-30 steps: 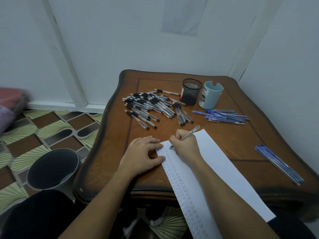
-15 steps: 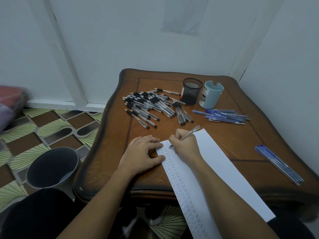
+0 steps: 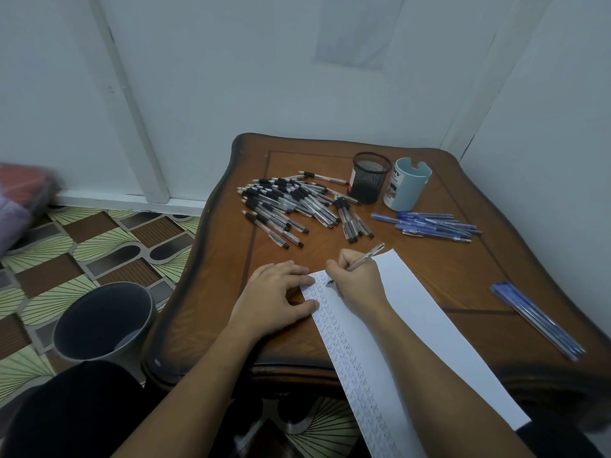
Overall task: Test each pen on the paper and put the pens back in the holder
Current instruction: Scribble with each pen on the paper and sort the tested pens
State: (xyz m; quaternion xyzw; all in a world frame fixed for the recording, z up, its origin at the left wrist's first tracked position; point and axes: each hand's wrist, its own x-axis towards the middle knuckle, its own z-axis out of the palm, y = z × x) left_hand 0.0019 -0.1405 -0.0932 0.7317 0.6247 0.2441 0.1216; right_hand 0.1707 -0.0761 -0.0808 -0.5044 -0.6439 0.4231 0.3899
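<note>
With the left hand (image 3: 274, 292), fingers close together and flat, presses down the paper (image 3: 429, 325) at its left edge. With the right hand (image 3: 358, 282), pinches a clear pen (image 3: 368, 256), tip on the sheet: testing step. Next, likely: carrying it to the black mesh holder (image 3: 370, 180), well apart.

Black pens (image 3: 291, 203) crowd mesh holder (image 3: 370, 177) left flank.

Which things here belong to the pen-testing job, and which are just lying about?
Job: pen in right hand; paper under left hand; black-grip pen pile; blue pen pile; blue pens, far right; mesh holder; pale blue holder.
Lying about: grey bin on floor; cloth bundle, far left.
</note>
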